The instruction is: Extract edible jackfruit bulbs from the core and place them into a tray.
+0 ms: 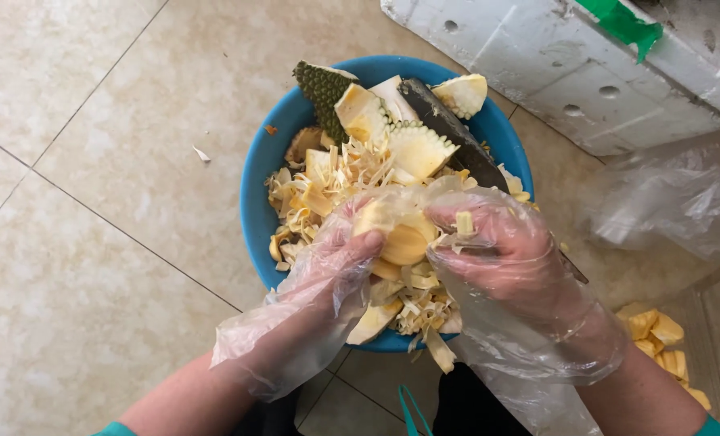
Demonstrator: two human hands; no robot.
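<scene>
Looking down from the head camera, both gloved hands meet over a blue bowl (255, 194) heaped with jackfruit scraps (328, 182) and rind (324, 85). The left hand (328, 266) curls around a yellow pod (404, 241), thumb pressed on its near side; the right hand (509, 254) closes on the pod's other side, with what may be a knife handle under its palm, though the loose glove blurs this. A dark blade (449, 129) lies across the heap. Cleaned pods (659, 335) sit in a clear box on the right. Pulling the fibres off cleanly probably needs a steady pinch and slow peeling over the bowl.
</scene>
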